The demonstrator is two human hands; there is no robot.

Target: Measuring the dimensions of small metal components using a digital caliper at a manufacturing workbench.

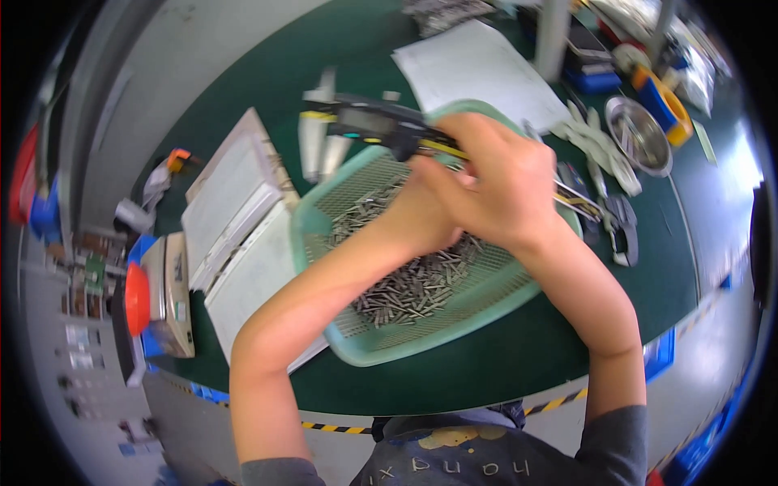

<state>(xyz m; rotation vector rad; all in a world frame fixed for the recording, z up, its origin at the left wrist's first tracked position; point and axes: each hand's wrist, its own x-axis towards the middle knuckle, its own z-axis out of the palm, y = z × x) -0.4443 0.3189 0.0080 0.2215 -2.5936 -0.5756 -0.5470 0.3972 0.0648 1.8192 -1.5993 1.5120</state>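
My right hand [506, 182] is closed around a digital caliper [373, 121], a black one with a display. Its jaws, blurred by motion, point to the left and stand apart, and its beam comes out past the right side of the hand. My left hand [425, 206] lies against the right one, above a light green plastic basket [356, 356]. Its fingers are mostly hidden behind the right hand, so what they hold cannot be made out. Many small grey metal pins [405, 296] lie heaped in the basket under both hands.
Left of the basket lie an open binder [231, 206] and a scale [174, 292] beside a red bowl [136, 297]. A white sheet [482, 69] lies behind. On the right are white gloves [596, 146], a metal bowl [653, 154], a micrometer [622, 231] and a tape dispenser [664, 105].
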